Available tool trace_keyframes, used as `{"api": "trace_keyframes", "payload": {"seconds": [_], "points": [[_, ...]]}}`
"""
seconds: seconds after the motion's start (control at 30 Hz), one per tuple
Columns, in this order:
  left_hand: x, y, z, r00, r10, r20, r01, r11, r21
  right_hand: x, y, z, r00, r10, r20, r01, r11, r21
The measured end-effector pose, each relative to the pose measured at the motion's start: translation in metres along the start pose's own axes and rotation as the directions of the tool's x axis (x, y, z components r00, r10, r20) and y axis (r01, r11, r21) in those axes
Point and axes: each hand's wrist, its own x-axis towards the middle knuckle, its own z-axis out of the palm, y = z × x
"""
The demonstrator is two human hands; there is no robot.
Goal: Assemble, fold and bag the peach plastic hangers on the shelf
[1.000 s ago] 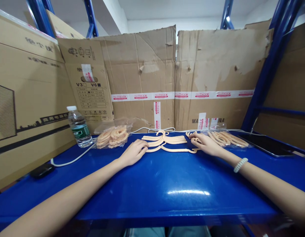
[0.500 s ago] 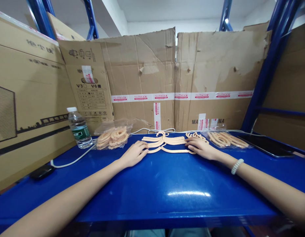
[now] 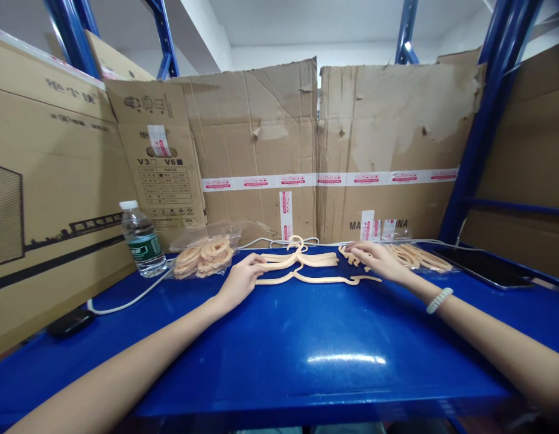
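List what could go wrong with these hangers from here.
The left hand is at the left ends of the overlapping hangers; a tug might skew them. The right hand is at the loose curved pieces and might scatter them. The white cable runs beside the bottle; a snag might tip it.

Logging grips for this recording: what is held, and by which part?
Left hand holds a beige hanger by its left end; for the right hand, cannot tell.

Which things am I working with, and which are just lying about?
In the job:
peach hangers, at your left hand
small curved pieces, at your right hand
probably left bag and right bag of peach pieces

Lying about:
water bottle
white cable
flat dark device
black object
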Motion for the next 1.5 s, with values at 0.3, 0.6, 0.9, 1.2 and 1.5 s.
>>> {"api": "trace_keyframes", "payload": {"seconds": [0.3,0.6,0.9,1.2,1.5], "points": [[0.001,0.004,-0.003,0.997,-0.069,-0.043,0.07,0.997,0.029,0.004,0.037,-0.017,0.997,0.034,-0.064,-0.051,0.956,-0.289],[0.0,0.007,-0.001,0.996,-0.085,0.039,0.079,0.988,0.133,0.01,0.039,0.009,0.973,-0.141,0.183,0.199,0.913,-0.355],[0.0,0.009,-0.001,0.991,-0.136,0.011,0.134,0.984,0.114,0.01,0.041,0.008,0.956,-0.167,0.239,0.243,0.911,-0.333],[0.004,0.014,-0.009,0.972,-0.236,-0.018,0.234,0.969,-0.075,0.007,0.029,0.007,0.942,-0.191,0.277,0.31,0.812,-0.495],[0.0,0.028,-0.002,0.92,-0.39,0.043,0.381,0.859,-0.343,0.004,0.016,0.005,0.963,-0.128,-0.239,0.07,0.969,-0.239]]}}
